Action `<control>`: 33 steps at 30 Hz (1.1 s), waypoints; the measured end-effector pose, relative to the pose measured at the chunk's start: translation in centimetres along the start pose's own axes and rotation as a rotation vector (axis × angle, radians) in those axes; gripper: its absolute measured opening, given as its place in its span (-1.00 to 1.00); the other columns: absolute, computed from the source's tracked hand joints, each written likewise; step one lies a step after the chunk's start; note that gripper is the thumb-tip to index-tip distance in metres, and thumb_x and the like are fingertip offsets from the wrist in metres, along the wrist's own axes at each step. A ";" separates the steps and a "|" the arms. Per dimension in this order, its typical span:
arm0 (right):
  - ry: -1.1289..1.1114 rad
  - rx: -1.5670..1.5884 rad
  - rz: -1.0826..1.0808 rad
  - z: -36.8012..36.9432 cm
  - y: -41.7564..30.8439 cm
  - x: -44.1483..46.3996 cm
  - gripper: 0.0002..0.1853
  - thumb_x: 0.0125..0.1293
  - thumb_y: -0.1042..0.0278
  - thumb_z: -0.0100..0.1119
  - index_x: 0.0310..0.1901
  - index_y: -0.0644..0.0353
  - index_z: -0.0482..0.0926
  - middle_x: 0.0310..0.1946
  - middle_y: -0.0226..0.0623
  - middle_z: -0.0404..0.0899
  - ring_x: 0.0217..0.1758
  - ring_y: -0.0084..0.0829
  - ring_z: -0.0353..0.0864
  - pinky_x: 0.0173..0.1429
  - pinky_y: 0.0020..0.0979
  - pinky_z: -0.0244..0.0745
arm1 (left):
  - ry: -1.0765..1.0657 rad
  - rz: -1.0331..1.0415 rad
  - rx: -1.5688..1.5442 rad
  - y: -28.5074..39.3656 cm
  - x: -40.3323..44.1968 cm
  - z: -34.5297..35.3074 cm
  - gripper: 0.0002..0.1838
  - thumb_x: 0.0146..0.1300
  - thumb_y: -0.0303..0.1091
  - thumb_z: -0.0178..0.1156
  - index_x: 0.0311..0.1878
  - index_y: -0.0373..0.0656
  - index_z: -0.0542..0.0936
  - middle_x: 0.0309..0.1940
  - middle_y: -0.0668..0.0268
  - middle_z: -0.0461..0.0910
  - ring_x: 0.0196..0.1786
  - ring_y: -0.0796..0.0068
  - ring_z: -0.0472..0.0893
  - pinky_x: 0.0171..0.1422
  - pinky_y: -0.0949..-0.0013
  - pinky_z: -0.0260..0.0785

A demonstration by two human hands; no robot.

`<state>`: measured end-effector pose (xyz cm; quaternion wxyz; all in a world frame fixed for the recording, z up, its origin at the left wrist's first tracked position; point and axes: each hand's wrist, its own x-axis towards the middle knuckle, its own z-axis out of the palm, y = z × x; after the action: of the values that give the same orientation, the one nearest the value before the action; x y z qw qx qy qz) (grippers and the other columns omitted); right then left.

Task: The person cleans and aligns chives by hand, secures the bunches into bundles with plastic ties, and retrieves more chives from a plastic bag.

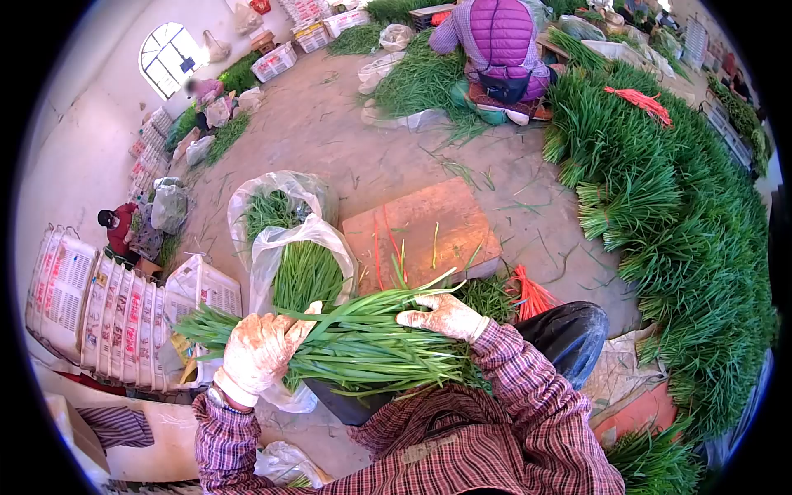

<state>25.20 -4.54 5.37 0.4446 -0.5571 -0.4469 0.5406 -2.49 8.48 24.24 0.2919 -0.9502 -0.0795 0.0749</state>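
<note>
A thick bunch of garlic chives (371, 342) lies across my lap, its leaves running from left to right. My left hand (268, 346), in a soiled white glove, is wrapped around the bunch towards its left end, thumb raised along the leaves. At the other end, my right hand (445, 318), also gloved, has its fingers closed on the upper leaves; its fingertips are partly covered. Just beyond the bunch stands a clear plastic bag (268, 247) with more chives inside. Beside it is a wooden board (421, 231) with thin red strips on it.
Red ties (532, 293) lie by my right knee. Tied chive bundles (660, 206) are heaped along the right. Stacked white crates (124, 318) stand at left. A person in a purple vest (499, 41) sits ahead among loose chives; others work farther off. Stray leaves litter the floor.
</note>
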 end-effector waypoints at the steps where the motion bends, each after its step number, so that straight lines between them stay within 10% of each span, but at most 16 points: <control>1: 0.000 0.000 0.000 0.3 0.2 0.1 -0.26 0.35 -0.22 0.35 0.27 0.32 0.57 0.19 -0.08 0.64 0.28 -0.36 0.57 0.41 -0.31 0.40 | 0.000 0.000 0.000 0.0 0.0 0.1 -0.01 -0.18 -0.44 0.37 0.51 0.12 0.40 -0.37 0.46 0.42 -0.28 0.40 0.51 -0.22 0.28 0.31; 7: 0.310 0.010 -0.212 0.8 1.9 0.5 -0.50 0.45 -0.04 0.27 0.20 0.21 0.64 -0.02 -0.02 0.73 0.06 -0.31 0.71 0.19 -0.27 0.54 | -0.019 -0.013 0.002 0.0 0.3 -0.2 -0.01 -0.13 -0.44 0.38 0.53 0.10 0.37 -0.38 0.44 0.44 -0.33 0.38 0.51 -0.24 0.26 0.32; 15: 0.744 -0.975 -0.635 -0.3 6.6 2.4 -0.83 0.35 0.23 0.24 -0.35 0.10 0.56 -0.52 -0.21 0.59 -0.39 -0.11 0.68 -0.24 -0.08 0.55 | -0.095 0.022 -0.060 0.1 0.3 -0.1 -0.01 -0.10 -0.45 0.36 0.55 0.08 0.34 -0.33 0.39 0.53 -0.29 0.32 0.58 -0.21 0.22 0.39; 25: 0.654 -0.990 0.050 -5.4 18.9 -0.1 -0.77 0.50 0.12 0.04 -0.19 0.11 0.44 -0.56 -0.06 0.63 -0.45 0.06 0.68 -0.35 0.06 0.54 | -0.096 -0.036 -0.159 -0.8 -0.9 0.0 0.00 -0.21 -0.47 0.35 0.50 0.15 0.44 -0.26 0.35 0.55 -0.18 0.25 0.58 -0.13 0.16 0.39; 29: 0.216 -0.655 0.389 -7.5 18.9 -1.6 -0.36 0.50 -0.20 0.04 0.34 0.19 0.42 0.21 0.22 0.56 0.32 0.00 0.57 0.36 -0.09 0.46 | -0.126 -0.022 -0.154 -0.7 -1.0 0.3 -0.02 -0.17 -0.46 0.33 0.50 0.15 0.43 -0.27 0.36 0.53 -0.19 0.27 0.57 -0.13 0.17 0.38; 33: 0.114 0.187 -0.035 -6.9 12.5 -0.8 0.06 0.35 -0.24 0.32 0.60 0.29 0.02 0.61 -0.04 0.07 0.69 -0.16 -0.01 0.69 -0.15 -0.06 | -0.040 0.006 0.015 -0.1 -0.3 0.3 -0.38 0.11 -0.37 0.23 0.32 0.26 0.62 -0.51 0.48 0.40 -0.41 0.49 0.51 -0.33 0.26 0.28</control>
<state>32.29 -8.01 -6.56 0.5290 -0.5351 -0.3781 0.5394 -2.85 8.65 24.12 0.2973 -0.9465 -0.0820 0.0951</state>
